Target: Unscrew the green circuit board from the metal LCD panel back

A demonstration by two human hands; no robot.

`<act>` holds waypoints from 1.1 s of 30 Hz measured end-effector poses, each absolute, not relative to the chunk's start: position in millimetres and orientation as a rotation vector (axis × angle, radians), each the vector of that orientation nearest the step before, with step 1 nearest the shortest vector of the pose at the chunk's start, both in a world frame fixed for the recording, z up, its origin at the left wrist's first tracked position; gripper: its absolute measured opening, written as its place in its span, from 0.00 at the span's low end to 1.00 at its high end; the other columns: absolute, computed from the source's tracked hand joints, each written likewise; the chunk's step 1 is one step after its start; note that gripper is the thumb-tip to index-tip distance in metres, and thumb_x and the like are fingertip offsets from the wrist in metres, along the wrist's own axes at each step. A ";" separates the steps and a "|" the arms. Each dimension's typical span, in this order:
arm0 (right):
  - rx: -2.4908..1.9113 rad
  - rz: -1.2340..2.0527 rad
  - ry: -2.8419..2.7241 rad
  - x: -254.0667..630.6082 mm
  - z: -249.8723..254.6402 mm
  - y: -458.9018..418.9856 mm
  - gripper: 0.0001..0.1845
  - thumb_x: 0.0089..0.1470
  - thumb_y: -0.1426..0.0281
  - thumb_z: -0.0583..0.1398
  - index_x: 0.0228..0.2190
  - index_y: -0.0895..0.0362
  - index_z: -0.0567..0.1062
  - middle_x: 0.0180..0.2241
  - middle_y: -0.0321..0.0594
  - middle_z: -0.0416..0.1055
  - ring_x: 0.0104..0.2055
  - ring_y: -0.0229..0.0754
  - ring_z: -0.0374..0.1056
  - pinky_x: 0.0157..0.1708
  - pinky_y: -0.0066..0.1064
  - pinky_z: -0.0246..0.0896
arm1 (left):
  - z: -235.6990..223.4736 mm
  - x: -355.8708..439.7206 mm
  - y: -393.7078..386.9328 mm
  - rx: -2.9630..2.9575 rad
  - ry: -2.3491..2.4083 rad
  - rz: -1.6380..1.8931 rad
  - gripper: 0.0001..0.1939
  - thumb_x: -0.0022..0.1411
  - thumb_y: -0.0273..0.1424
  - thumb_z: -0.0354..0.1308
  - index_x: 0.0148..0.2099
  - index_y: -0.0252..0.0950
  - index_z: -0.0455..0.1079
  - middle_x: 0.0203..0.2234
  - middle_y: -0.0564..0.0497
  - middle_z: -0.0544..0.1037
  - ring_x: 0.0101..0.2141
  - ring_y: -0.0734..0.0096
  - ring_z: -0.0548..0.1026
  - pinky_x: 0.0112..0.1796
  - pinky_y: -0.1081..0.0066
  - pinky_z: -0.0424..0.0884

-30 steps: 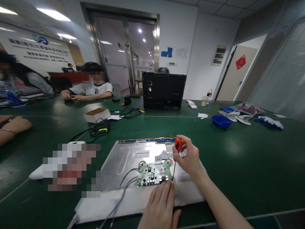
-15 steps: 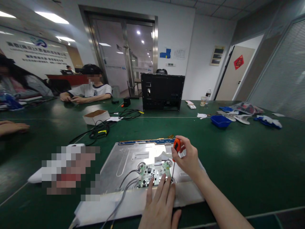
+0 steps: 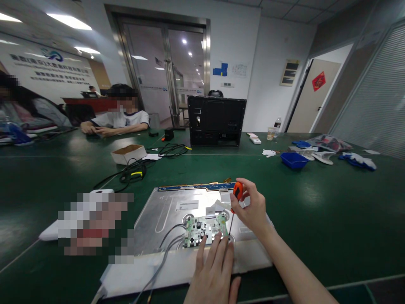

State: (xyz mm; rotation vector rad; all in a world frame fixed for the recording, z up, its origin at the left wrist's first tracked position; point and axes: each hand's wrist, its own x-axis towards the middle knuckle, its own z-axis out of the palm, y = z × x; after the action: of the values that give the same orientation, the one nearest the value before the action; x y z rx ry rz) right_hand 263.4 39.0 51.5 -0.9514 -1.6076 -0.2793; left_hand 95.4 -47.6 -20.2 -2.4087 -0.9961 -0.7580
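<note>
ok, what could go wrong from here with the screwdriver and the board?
1. Slip: the right hand has the screwdriver at the circuit board's near right corner, so a skid could scratch the board or jab the fingers of the left hand beside it.
2. Pressure: those fingers lie over the board's near edge; pushing hard might stress parts there.
3. Snag: loose cables trail off the board's left side and could get tugged.

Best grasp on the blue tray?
I'd pinch the near-left rim of the blue tray, coming from the near left and above, one finger inside, thumb outside. It sits upright with an open top and raised walls; white pieces crowd its right side.
</note>
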 end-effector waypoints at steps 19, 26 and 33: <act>-0.961 -0.277 -1.625 259.8 49.3 36.3 0.15 0.57 0.67 0.59 0.46 0.56 0.68 0.26 0.32 0.71 0.20 0.32 0.65 0.20 0.24 0.65 | -24.3 97.3 -49.1 -2.377 -1.001 -0.757 0.23 0.68 0.46 0.50 0.54 0.35 0.72 0.49 0.48 0.78 0.56 0.60 0.66 0.66 0.56 0.32; -0.918 -0.318 -1.637 257.8 50.4 32.7 0.15 0.57 0.67 0.59 0.47 0.55 0.68 0.28 0.34 0.73 0.20 0.33 0.66 0.21 0.25 0.67 | -19.3 92.5 -50.3 -2.378 -0.934 -0.630 0.22 0.69 0.43 0.48 0.56 0.35 0.70 0.52 0.48 0.76 0.56 0.59 0.66 0.65 0.55 0.35; -0.871 -0.317 -1.645 256.1 52.3 31.0 0.16 0.57 0.69 0.59 0.48 0.56 0.68 0.30 0.36 0.74 0.21 0.33 0.66 0.21 0.26 0.68 | -20.6 94.9 -50.8 -2.348 -0.967 -0.717 0.21 0.68 0.43 0.49 0.53 0.36 0.71 0.48 0.49 0.78 0.53 0.61 0.68 0.63 0.59 0.43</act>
State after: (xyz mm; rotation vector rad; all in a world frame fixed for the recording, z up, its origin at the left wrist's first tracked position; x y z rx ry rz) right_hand 256.1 31.0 52.3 -0.8710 -1.6454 -0.3171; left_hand 94.9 -50.8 -20.6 -2.3479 -0.9669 -0.7165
